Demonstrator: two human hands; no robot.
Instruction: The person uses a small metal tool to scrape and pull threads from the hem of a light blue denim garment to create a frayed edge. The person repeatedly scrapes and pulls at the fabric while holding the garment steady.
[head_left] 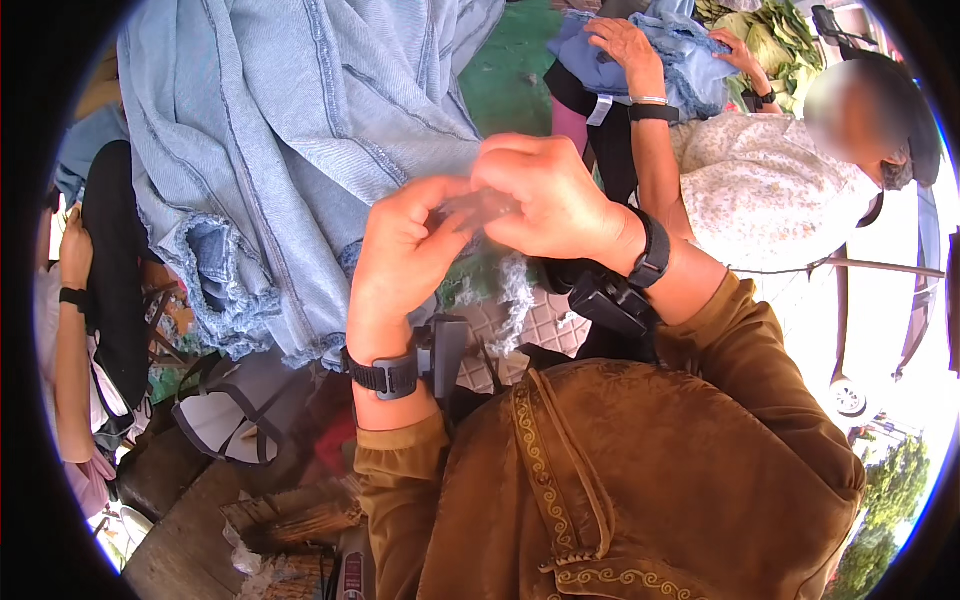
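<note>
My left hand (403, 245) and my right hand (548, 195) meet in front of me, fingers closed and curled toward each other. Between the fingertips is a small dark greyish thing (482, 208), smeared by motion, whose kind I cannot make out. Just beyond and to the left, light blue denim garments (290, 120) lie heaped, with raised seams and frayed hems. The fingers of both hands hide part of the denim's right edge. Black straps circle both my wrists.
A green tabletop (510, 80) shows beside the denim. At the right, a person in a patterned top (765, 190) handles blue denim (680, 60). Another person's arm (75, 330) is at the far left. Pale threads (515, 300) lie below my hands. A grey-and-white bag (225, 425) sits lower left.
</note>
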